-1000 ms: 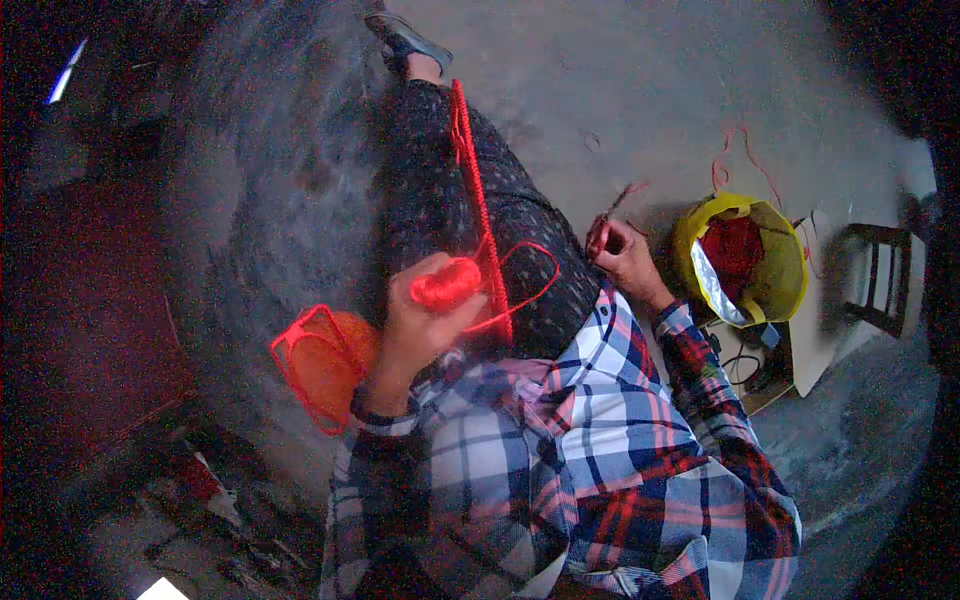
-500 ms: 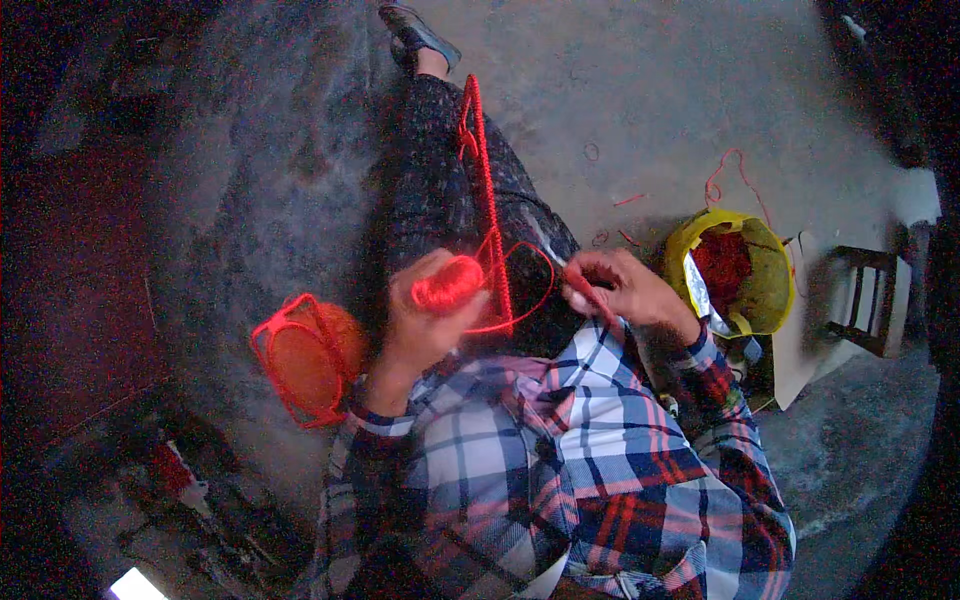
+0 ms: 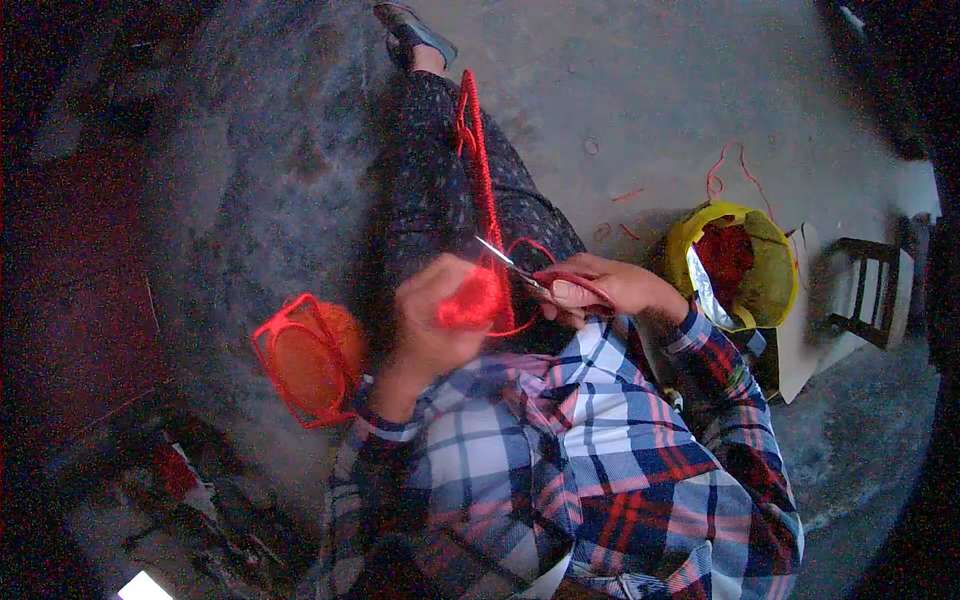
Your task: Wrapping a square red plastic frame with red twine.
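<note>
My left hand, slightly blurred, is closed around a wound bundle of red cord above my lap. In my right hand is a pair of scissors with red handles; the blades point up and left, toward the bundle. A loop of red cord runs between the two hands. Along my leg lies a long, straight red piece tightly wrapped in cord, with a loose end hanging near its far tip. Its near end is partly hidden by the bundle.
On the floor to my left, a red open frame rests against an orange rounded object. At the right stands a yellow container with red material inside. Beyond it are a cardboard panel and a dark slatted stool-like object. Cord scraps lie nearby.
My right hand has moved left and turned the scissors, so the blades now show beside the bundle. My left hand has shifted slightly right and rotated with the cord.
</note>
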`<state>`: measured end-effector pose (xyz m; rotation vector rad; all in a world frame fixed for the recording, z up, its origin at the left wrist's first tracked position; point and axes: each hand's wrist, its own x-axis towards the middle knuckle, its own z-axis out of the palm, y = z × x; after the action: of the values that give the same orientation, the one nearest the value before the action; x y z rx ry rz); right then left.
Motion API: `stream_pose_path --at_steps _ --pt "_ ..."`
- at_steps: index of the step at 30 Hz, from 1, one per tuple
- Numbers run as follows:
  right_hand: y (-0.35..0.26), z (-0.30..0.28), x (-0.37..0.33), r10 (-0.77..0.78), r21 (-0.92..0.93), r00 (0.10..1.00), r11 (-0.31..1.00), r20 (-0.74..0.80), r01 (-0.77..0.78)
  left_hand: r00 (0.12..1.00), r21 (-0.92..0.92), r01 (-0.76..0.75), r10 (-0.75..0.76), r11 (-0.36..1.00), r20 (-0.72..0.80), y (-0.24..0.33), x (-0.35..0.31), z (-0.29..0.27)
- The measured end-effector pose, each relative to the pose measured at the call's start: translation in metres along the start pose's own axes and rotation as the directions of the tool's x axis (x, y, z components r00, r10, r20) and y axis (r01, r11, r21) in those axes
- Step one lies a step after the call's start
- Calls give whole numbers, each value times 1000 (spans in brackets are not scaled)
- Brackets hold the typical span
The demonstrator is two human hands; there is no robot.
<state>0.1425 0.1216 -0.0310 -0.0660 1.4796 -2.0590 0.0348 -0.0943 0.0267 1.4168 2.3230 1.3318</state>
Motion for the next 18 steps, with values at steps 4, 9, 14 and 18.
stream_pose_path --at_steps 4,9,14,18 --pt "-14 7 7 -117 -348 992 933 -42 95 1000 -24 -19 19 1000 18 3 2 1" --pt "20 -9 25 -406 -434 913 814 48 385 994 90 -60 52 994 94 1 1 4" --pt "-7 -5 19 -251 -203 960 941 125 272 991 106 -23 9 994 133 5 11 8" --pt "-17 1 32 -485 71 846 857 -222 510 844 -273 -297 385 915 374 32 5 32"
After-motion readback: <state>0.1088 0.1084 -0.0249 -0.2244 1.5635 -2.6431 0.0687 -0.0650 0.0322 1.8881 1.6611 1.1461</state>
